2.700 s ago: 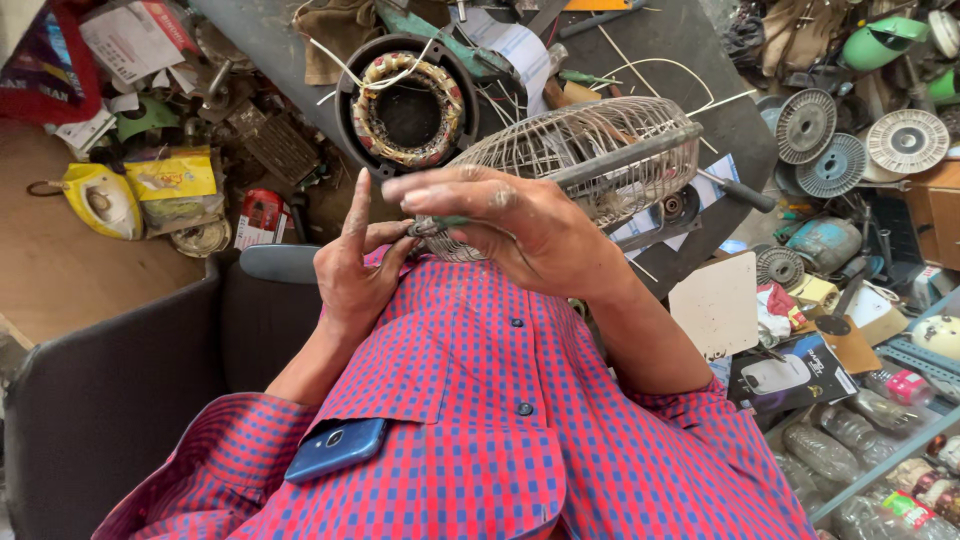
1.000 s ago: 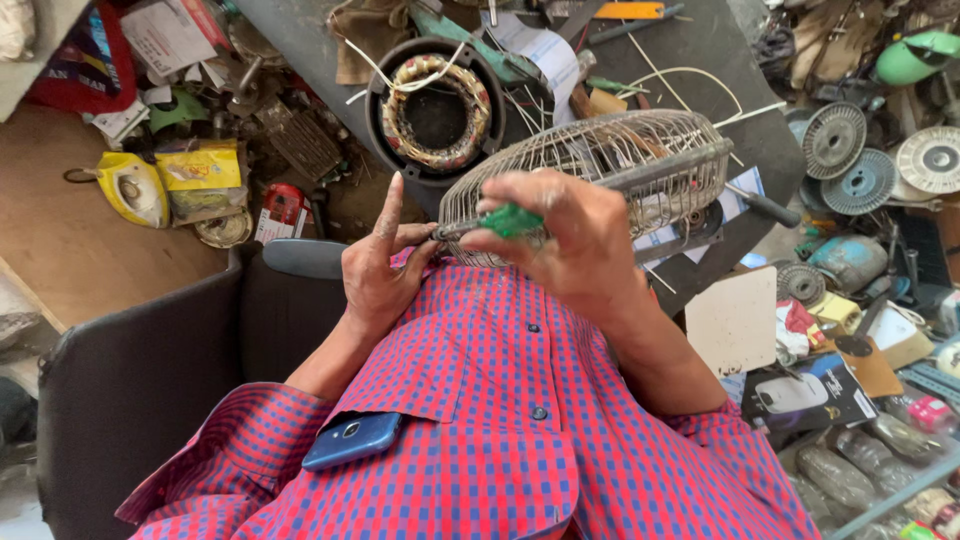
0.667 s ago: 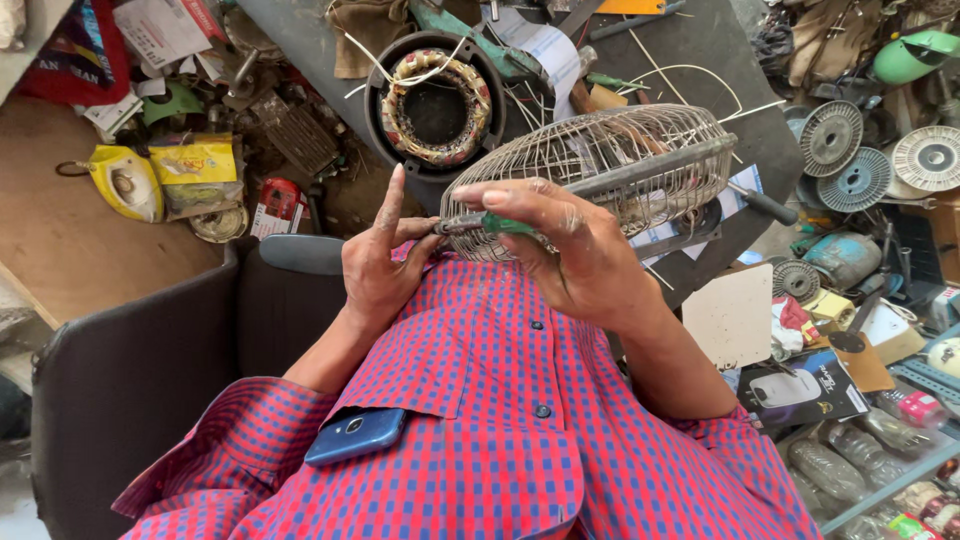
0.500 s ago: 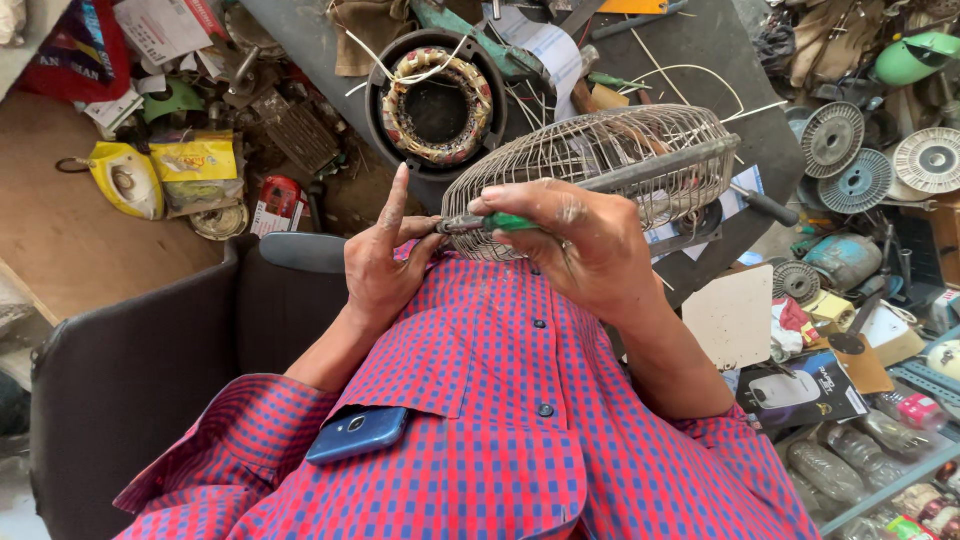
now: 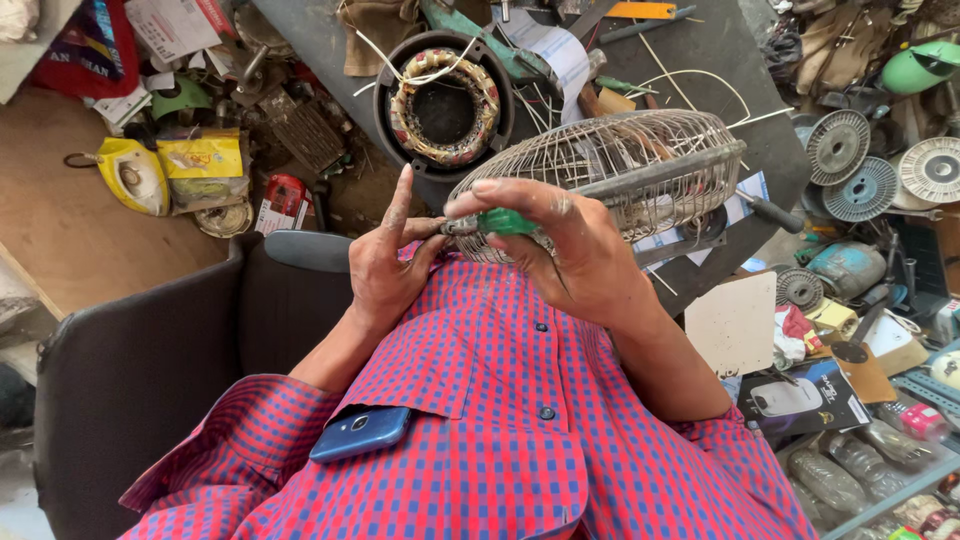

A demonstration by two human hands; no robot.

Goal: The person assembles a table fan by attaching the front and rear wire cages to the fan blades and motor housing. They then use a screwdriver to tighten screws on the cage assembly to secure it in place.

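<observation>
My right hand grips a screwdriver with a green handle, its shaft pointing left toward my left hand. The left hand pinches a small part at the screwdriver's tip, with the index finger stuck up straight. Both hands hover just above my chest in a red and blue checked shirt. Right behind them lies a wire fan guard on the dark bench. The small part itself is too hidden to tell what it is.
A round motor stator with copper winding sits on the bench behind the fan guard. A blue phone pokes out of my shirt pocket. A black chair is on the left. Clutter of fan parts, grilles and boxes fills the right side.
The green-handled screwdriver was not visible 2.7 s ago; my right hand now holds it against the left hand's pinch. The hands have stayed nearly still over the last second.
</observation>
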